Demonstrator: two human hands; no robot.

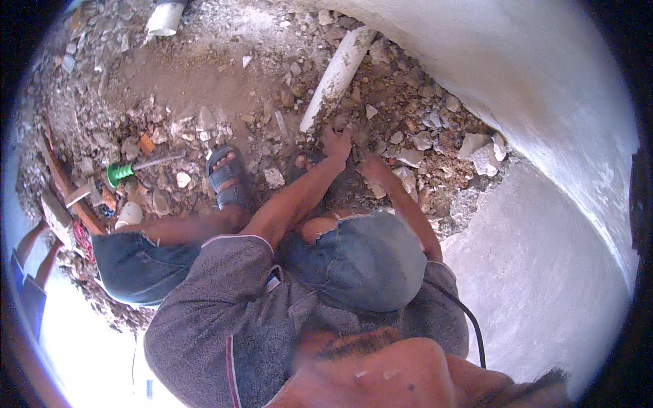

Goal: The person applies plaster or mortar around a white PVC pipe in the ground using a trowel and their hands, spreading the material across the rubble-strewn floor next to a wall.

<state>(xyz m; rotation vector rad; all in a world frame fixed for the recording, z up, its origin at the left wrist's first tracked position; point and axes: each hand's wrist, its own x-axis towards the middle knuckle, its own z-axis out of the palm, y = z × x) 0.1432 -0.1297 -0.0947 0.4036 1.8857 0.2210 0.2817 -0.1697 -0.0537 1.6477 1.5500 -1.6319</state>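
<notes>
A white pipe (339, 78), smeared with soil, slants through the rubble at upper center. Just below its near end, my left hand (336, 144) reaches down into the loose dirt. Its fingers look curled together, and whatever is in them is hidden. To the right, my right hand (372, 166) is low against the soil and stones, a little apart from the left. Its fingers are lost among the dirt and shadow. Broken stones and soil surround both hands.
A chisel with a green hand guard (121, 174) lies left of my sandaled foot (228, 178). Beyond it rests a wooden plank (70, 187). Another white pipe end (164, 20) shows at the top left. A pale wall (537, 81) curves along the right. Someone's limbs (39, 258) appear at the left edge.
</notes>
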